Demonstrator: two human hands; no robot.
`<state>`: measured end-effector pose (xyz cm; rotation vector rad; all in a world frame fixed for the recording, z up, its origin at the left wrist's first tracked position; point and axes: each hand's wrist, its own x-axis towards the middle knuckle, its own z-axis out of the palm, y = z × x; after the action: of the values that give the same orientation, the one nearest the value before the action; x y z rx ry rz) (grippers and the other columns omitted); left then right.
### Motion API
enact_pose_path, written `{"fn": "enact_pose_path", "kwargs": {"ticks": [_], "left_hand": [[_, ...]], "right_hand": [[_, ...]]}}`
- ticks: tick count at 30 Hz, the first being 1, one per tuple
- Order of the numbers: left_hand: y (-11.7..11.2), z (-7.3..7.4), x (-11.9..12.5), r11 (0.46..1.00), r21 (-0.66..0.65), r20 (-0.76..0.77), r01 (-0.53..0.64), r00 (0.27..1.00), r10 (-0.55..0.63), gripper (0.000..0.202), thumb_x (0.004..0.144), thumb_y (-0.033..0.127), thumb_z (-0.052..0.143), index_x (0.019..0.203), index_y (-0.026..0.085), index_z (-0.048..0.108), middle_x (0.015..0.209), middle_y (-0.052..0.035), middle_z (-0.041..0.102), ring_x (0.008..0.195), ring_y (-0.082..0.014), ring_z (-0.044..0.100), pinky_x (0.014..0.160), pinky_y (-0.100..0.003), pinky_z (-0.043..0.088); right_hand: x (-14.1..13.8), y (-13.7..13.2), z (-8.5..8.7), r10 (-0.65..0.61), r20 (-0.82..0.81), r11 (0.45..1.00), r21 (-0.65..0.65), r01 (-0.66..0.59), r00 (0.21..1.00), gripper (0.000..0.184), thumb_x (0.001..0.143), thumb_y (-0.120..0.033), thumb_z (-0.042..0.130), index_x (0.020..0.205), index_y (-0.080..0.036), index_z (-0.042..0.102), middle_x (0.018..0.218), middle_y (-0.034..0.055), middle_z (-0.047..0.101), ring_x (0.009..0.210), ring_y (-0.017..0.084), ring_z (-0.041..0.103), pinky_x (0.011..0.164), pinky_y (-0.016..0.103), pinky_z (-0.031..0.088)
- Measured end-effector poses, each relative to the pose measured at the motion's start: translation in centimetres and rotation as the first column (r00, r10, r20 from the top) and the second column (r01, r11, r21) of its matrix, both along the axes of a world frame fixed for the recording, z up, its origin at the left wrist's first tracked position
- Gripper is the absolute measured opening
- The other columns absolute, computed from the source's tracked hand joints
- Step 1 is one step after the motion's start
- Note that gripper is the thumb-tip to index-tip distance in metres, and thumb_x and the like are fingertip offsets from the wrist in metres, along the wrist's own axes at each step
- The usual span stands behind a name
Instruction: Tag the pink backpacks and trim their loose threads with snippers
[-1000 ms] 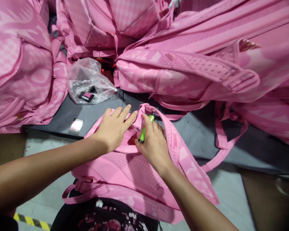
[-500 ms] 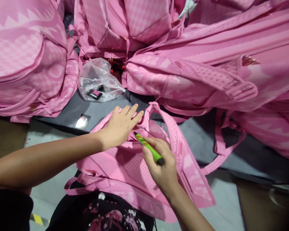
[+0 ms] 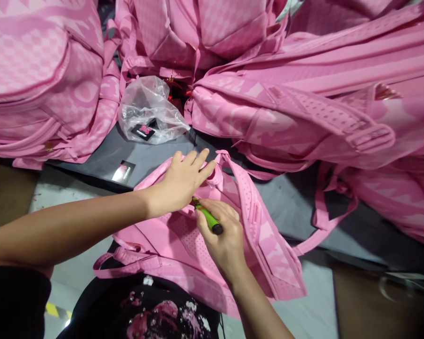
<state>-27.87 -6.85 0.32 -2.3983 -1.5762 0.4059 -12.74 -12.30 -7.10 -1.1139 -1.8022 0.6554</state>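
A pink backpack (image 3: 183, 245) lies back-side up on my lap and the table edge, its mesh panel and shoulder strap (image 3: 265, 226) showing. My left hand (image 3: 183, 181) rests flat on the top of the backpack, fingers stretched out and together. My right hand (image 3: 221, 235) is closed around a green lighter (image 3: 207, 217) with a black end, its tip pointing toward the spot under my left palm.
Piles of pink backpacks (image 3: 304, 108) fill the back and both sides of the grey table (image 3: 289, 202). A crumpled clear plastic bag (image 3: 148, 110) with a black tag lies behind my left hand. A small black card (image 3: 123, 172) lies on the table edge.
My right hand turned the green lighter around, pulled it back from the strap top, then brought its tip in under my left palm. My left hand stayed on the backpack.
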Motion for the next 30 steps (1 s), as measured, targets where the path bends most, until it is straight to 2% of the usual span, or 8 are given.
{"fn": "enact_pose_path", "kwargs": {"ticks": [12,22,26,30], "left_hand": [[0.11,0.21,0.17,0.999,-0.036,0.0,-0.019,1.0,0.019,0.072,0.086,0.02,0.054,0.154,0.019,0.028,0.163,-0.0149,0.021,0.132,-0.0336,0.039,0.1,-0.048,0.034],[0.05,0.59,0.33,0.998,-0.053,-0.037,-0.025,0.999,0.023,0.079,0.084,0.024,0.062,0.154,0.018,0.026,0.163,-0.0156,0.02,0.131,-0.0336,0.039,0.1,-0.047,0.035],[-0.03,0.79,0.42,0.998,-0.06,-0.034,-0.026,0.999,0.024,0.073,0.087,0.021,0.058,0.154,0.02,0.027,0.163,-0.0149,0.021,0.132,-0.0326,0.04,0.101,-0.046,0.034],[0.05,0.84,0.32,0.997,-0.07,-0.057,-0.027,0.998,0.023,0.075,0.088,0.023,0.058,0.155,0.019,0.025,0.163,-0.0152,0.02,0.132,-0.0338,0.04,0.1,-0.047,0.036]], "right_hand": [[-0.22,-0.11,0.97,-0.02,0.138,0.998,0.066,0.011,0.99,0.014,0.09,-0.024,0.058,0.1,-0.021,0.067,0.097,0.0058,0.073,0.094,0.026,0.065,0.089,0.047,0.043],[-0.36,0.07,0.66,0.033,0.035,0.999,0.023,-0.033,0.999,0.014,0.089,-0.025,0.06,0.099,-0.022,0.068,0.1,0.0059,0.074,0.096,0.025,0.067,0.091,0.046,0.047],[-0.24,0.08,0.86,-0.011,0.109,0.998,0.064,0.004,0.994,0.015,0.089,-0.025,0.059,0.099,-0.021,0.068,0.099,0.006,0.074,0.095,0.026,0.066,0.09,0.047,0.045],[-0.05,0.02,0.69,0.035,0.09,0.998,0.058,-0.04,0.995,0.014,0.089,-0.024,0.058,0.1,-0.02,0.067,0.1,0.0057,0.074,0.095,0.024,0.068,0.093,0.046,0.045]]}}
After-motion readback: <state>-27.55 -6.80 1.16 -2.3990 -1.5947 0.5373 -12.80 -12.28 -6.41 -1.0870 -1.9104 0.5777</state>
